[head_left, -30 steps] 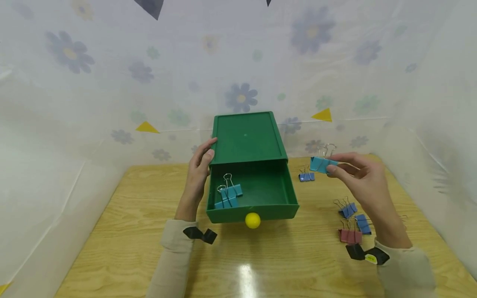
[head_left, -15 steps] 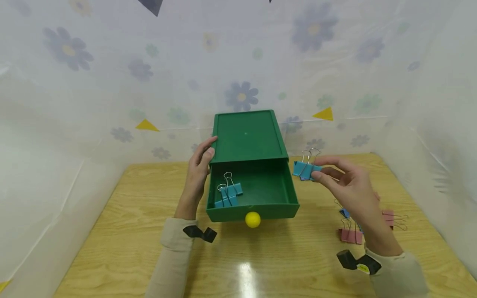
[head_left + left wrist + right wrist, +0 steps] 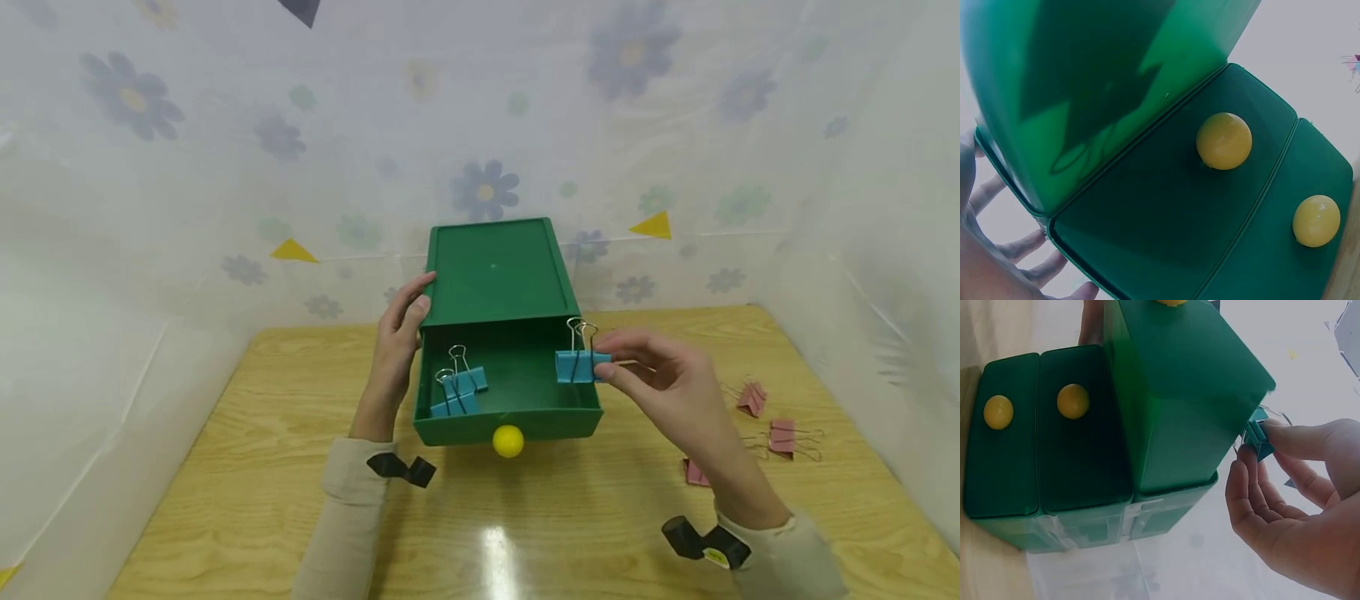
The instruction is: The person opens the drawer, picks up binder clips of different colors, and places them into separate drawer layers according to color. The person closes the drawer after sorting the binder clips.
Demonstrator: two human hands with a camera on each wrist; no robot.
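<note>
A green drawer cabinet (image 3: 497, 271) stands at the back of the wooden table, its top drawer (image 3: 510, 421) pulled out, a yellow knob (image 3: 508, 441) on the front. Two blue binder clips (image 3: 457, 392) lie in the drawer's left part. My right hand (image 3: 660, 387) pinches another blue binder clip (image 3: 581, 365) over the drawer's right edge; the right wrist view shows that clip (image 3: 1259, 437) at the drawer's corner. My left hand (image 3: 397, 350) rests against the cabinet's left side, its fingers (image 3: 1022, 250) lying along the green wall.
Pink binder clips (image 3: 780, 433) lie on the table (image 3: 525, 517) to the right of the drawer, one partly hidden behind my right wrist. Two lower drawers with yellow knobs (image 3: 1224, 140) are closed. A flowered plastic sheet walls the table on three sides.
My right hand has carried the blue clip leftward from beside the cabinet to above the drawer's right edge. The left hand has stayed on the cabinet.
</note>
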